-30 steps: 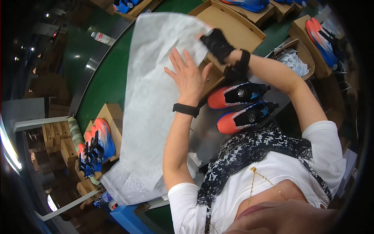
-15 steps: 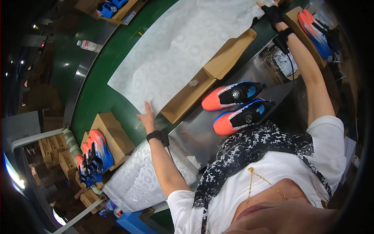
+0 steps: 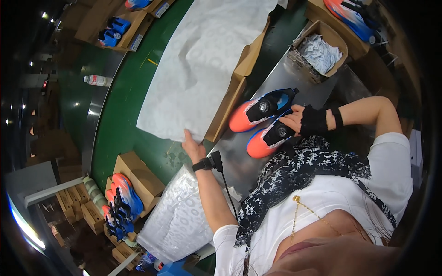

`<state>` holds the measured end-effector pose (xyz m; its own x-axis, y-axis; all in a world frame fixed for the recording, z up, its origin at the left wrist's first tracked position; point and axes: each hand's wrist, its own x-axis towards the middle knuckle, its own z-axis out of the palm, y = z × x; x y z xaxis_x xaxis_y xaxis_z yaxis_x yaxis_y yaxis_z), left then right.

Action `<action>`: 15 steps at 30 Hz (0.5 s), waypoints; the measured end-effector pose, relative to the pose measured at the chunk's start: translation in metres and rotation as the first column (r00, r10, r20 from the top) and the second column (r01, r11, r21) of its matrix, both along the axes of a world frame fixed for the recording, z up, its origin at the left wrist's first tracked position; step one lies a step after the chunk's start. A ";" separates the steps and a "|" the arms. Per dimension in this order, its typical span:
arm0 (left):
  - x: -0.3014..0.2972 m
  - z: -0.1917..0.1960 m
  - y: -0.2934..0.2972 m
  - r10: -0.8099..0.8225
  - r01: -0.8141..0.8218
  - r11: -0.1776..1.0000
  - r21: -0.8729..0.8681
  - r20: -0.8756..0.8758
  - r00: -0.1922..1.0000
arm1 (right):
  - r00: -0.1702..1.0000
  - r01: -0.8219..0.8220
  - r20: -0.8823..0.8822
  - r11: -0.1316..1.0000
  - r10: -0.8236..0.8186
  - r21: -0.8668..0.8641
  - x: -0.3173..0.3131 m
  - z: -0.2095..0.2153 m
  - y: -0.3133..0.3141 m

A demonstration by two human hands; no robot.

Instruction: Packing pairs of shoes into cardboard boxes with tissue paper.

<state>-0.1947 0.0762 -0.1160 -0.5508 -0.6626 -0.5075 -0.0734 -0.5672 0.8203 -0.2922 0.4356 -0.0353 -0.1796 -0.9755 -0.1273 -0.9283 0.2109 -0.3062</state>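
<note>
We look down over a green conveyor belt (image 3: 124, 115) that curves past a steel desk (image 3: 239, 161), and we take the open cardboard shoebox (image 3: 239, 87) lying across both as our landmark. A large sheet of white tissue paper (image 3: 202, 69) now lies draped over and into the shoebox, where half a second ago it was lifted high in the air between both hands; we judge that the lining of the box is as good as done and the shoes come next. Just right of the shoebox, on the desk, sits a pair of orange and blue shoes (image 3: 262, 115), side by side with toes pointing toward the box's near end. Below the shoebox, toward us, lies a stack of patterned tissue sheets (image 3: 179, 216). Beyond the shoebox to the right, a small carton of white packets (image 3: 320, 50) stands open. The left hand (image 3: 193, 147), with a dark band at the wrist, has come down to the near corner of the paper at the shoebox's lower end; arm extended, fingers flat on the sheet's edge, its grip released rather than clenched. The right hand (image 3: 306, 120), in a black fingerless glove, has dropped from the paper to the nearer shoe, elbow bent out wide, fingers curled onto its top; whether that grip has closed we cannot tell.
</note>
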 end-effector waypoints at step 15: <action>0.081 0.070 -0.007 0.001 0.059 0.740 -0.670 0.088 0.996 | 0.524 0.640 0.761 0.767 -0.382 -0.056 -0.123 -0.003 -0.185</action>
